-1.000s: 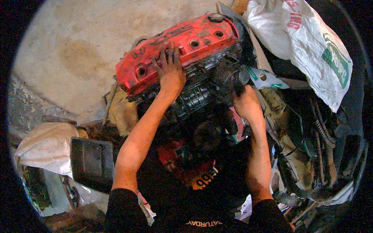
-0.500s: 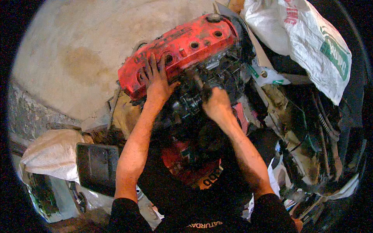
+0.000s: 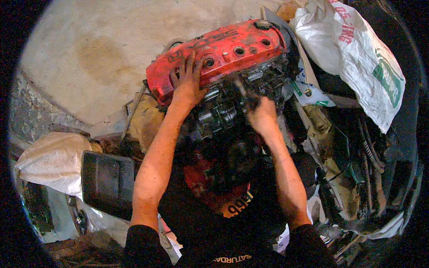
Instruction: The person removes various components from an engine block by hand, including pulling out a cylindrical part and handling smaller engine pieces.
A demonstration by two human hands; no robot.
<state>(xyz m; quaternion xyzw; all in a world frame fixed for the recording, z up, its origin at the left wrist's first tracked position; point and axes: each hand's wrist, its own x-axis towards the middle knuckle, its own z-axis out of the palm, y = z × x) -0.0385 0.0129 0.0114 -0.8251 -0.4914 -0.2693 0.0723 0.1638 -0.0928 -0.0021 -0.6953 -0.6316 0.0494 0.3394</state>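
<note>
A worn red valve cover (image 3: 223, 44) with several round holes tops a black, grimy engine (image 3: 214, 116) at the upper middle. My left hand (image 3: 185, 82), grimy at the fingers, rests on the cover's front left part with its fingers spread and holds nothing. My right hand (image 3: 263, 111) is closed low on the engine's front side, right of my left hand, around a blurred dark tool (image 3: 240, 87) that points up toward the cover's lower edge. Its exact kind cannot be made out.
A white woven sack (image 3: 346, 53) lies at upper right, hoses and scrap parts (image 3: 371, 156) below it. At lower left are a pale sack (image 3: 49, 156) and a black tray (image 3: 107, 160). Stained concrete floor (image 3: 89, 53) extends behind the engine, with yellowish material (image 3: 140, 118) beside it.
My right hand has swung leftward and inward from the engine's right side to its front, the tool now angled upward. My left hand has shifted slightly on the cover. The view has shifted a little.
</note>
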